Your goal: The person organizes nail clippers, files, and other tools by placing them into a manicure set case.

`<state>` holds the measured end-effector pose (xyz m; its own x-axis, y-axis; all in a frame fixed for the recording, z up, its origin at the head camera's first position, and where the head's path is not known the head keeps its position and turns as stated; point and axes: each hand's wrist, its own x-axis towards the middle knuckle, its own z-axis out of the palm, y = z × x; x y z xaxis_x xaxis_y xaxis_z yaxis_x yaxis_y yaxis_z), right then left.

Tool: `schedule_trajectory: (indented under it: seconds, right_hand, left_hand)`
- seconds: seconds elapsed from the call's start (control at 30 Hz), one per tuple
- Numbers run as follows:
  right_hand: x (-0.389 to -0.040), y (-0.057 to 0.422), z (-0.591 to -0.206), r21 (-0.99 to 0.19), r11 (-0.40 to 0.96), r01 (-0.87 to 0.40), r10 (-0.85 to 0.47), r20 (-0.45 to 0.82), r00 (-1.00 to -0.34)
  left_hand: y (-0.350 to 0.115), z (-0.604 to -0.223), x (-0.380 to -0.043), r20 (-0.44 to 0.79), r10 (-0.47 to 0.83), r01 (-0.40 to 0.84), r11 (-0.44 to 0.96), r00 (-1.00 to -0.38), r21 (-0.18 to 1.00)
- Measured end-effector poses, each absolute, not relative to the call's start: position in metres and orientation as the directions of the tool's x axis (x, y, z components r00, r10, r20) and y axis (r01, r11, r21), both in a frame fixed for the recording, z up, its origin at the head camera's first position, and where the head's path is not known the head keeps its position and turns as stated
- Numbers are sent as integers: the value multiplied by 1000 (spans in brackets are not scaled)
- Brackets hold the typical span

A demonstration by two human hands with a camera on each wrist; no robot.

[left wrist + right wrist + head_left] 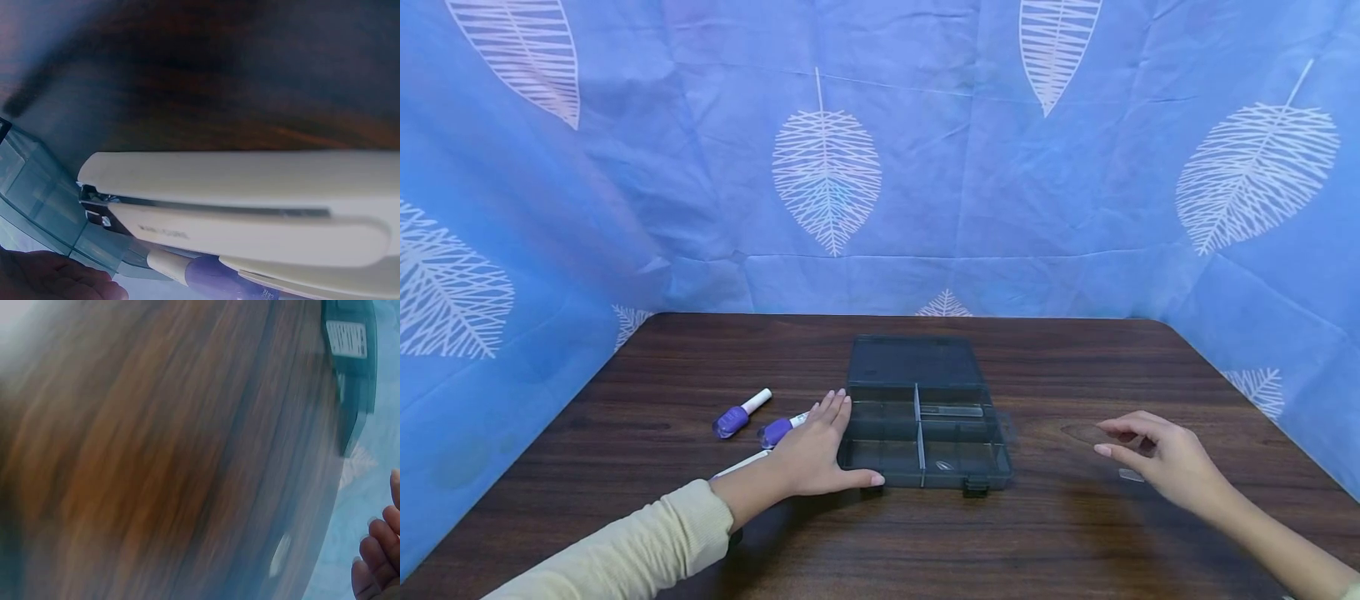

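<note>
A dark translucent compartment box [891, 479] stands on the table with its lid [913, 358] laid back. My left hand [816, 454] rests against the box's left side, fingers straight and thumb at the front edge. A divider [917, 404] stands upright inside, and a clear strip [951, 411] shows in the back right compartment. To the right, my right hand [1172, 462] is above the table with fingers bent, thumb apart, nothing visible between them. A small clear piece [1131, 475] lies by that hand. The right wrist view is blurred.
Two purple nail polish bottles [730, 422] [775, 433] with white caps lie left of the box. A long white object [250, 175] with lettering and a dark slot lies near my left wrist. Blue leaf-patterned cloth [887, 167] hangs around the table [1037, 542].
</note>
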<state>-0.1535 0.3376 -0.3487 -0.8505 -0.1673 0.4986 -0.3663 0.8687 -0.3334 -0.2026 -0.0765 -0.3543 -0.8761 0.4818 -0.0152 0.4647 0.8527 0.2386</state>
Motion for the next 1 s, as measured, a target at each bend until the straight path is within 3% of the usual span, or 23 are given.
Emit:
schedule_trajectory:
  seconds: [0.73, 1.0]
  right_hand:
    - [-145, 393, -377, -390, 906, -164, -92, 198, -976]
    - [-146, 389, -384, -384, 896, -221, -125, 261, -957]
  left_hand:
    - [-76, -352, -201, -29, 476, 456, 857, -879, 241]
    - [-76, -352, -202, -30, 481, 460, 854, -876, 244]
